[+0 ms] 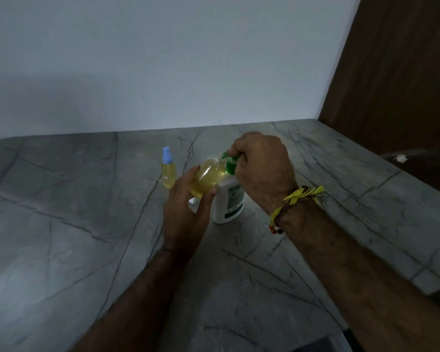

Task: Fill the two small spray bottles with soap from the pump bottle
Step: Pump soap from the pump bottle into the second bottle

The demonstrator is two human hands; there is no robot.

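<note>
Surface: grey veined stone counter (87, 224), pale wall behind, dark wood panel at the far right.
Landmark: white pump bottle (228, 199) stands upright on the counter, green pump head (231, 165) on top.
Your left hand (186, 212): fingers and thumb wrapped round the open spray bottle (207, 177), held up against the pump bottle's left shoulder.
Open bottle axis: tilted, base down-left toward you, uncapped neck up-right, mouth right at the green spout.
Contents: yellow liquid fills much of the body.
Your right hand (262, 166): curled over the pump head from the right, fingers closed around it; can't tell how far it's pressed.
Second spray bottle (168, 172): upright on the counter, left of the pump bottle and beyond your left hand, blue cap on, yellow liquid inside, untouched.
Wrist: yellow thread band (297, 201) on your right.
</note>
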